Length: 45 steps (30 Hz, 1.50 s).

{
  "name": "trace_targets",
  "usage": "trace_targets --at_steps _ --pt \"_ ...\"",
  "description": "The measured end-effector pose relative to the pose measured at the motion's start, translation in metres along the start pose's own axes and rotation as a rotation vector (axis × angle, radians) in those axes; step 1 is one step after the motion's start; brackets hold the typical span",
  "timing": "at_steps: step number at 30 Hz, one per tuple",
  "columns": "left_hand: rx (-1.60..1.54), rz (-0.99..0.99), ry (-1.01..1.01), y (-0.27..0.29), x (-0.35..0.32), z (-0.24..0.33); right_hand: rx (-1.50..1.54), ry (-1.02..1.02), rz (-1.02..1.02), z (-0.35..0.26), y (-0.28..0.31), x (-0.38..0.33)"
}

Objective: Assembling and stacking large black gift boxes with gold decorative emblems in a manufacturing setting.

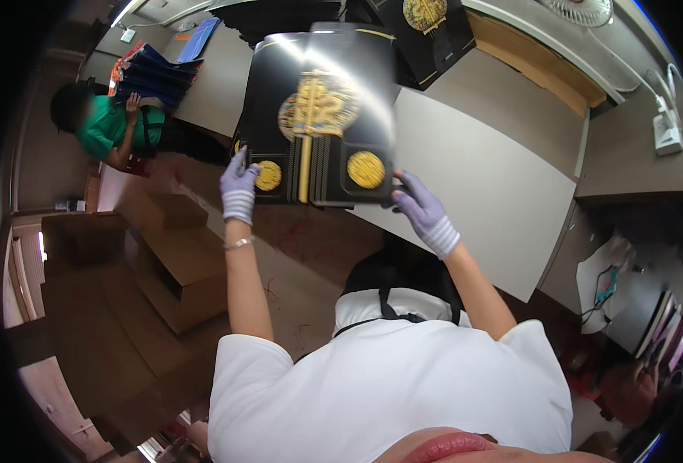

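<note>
Both my hands, in lilac gloves with white striped cuffs, hold a glossy black printed packaging piece (276, 85) by its lower left and right edges above the table. It carries a gold emblem in the middle and round gold medallions near the bottom. Whether it is a bag or a flat box, I cannot tell. My left hand (238, 185) grips the lower left edge, fingers partly hidden behind it. At the lower right corner, my right hand (420, 204) has its fingers curled against the edge. A strip of light glares across the black surface.
A grey-white table (496, 177) extends to the right. More black printed pieces (442, 46) lie at the back. A co-worker in green (113, 131) handles dark blue folded pieces (156, 77) at far left. Cardboard boxes (175, 247) stand lower left; a power strip (668, 135) hangs right.
</note>
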<state>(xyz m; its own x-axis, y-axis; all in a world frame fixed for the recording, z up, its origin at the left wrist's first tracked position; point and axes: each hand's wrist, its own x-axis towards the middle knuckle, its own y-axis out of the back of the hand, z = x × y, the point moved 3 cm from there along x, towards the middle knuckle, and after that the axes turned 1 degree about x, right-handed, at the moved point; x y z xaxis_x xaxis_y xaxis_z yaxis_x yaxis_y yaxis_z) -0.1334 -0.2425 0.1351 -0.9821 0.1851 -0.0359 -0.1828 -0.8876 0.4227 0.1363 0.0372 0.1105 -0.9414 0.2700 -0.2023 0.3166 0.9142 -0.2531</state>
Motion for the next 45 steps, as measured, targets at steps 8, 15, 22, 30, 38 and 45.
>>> trace_targets --at_steps 8,15,22,30,38,45 --pt "0.609 0.108 -0.080 0.065 0.102 -0.077 -0.808 -0.028 0.475 0.086 0.140 -0.041" --pt "0.238 -0.449 -1.008 -0.176 -0.116 0.075 -1.200 -0.714 1.072 0.154 0.335 -0.228" --pt "1.218 -1.007 -0.953 -0.327 -0.239 -0.032 -1.215 -0.959 1.009 0.109 0.290 -0.202" --pt "1.060 -1.077 -0.549 -0.321 -0.181 -0.013 -0.822 -0.033 1.024 -0.042 0.190 -0.155" --pt "1.086 0.160 -0.431 -0.181 -0.013 0.033 -0.354 -0.128 1.007 0.039 0.330 -0.231" --pt "1.178 -0.081 -0.113 -0.193 0.004 -0.040 -0.385 -0.177 0.933 0.101 0.317 -0.222"
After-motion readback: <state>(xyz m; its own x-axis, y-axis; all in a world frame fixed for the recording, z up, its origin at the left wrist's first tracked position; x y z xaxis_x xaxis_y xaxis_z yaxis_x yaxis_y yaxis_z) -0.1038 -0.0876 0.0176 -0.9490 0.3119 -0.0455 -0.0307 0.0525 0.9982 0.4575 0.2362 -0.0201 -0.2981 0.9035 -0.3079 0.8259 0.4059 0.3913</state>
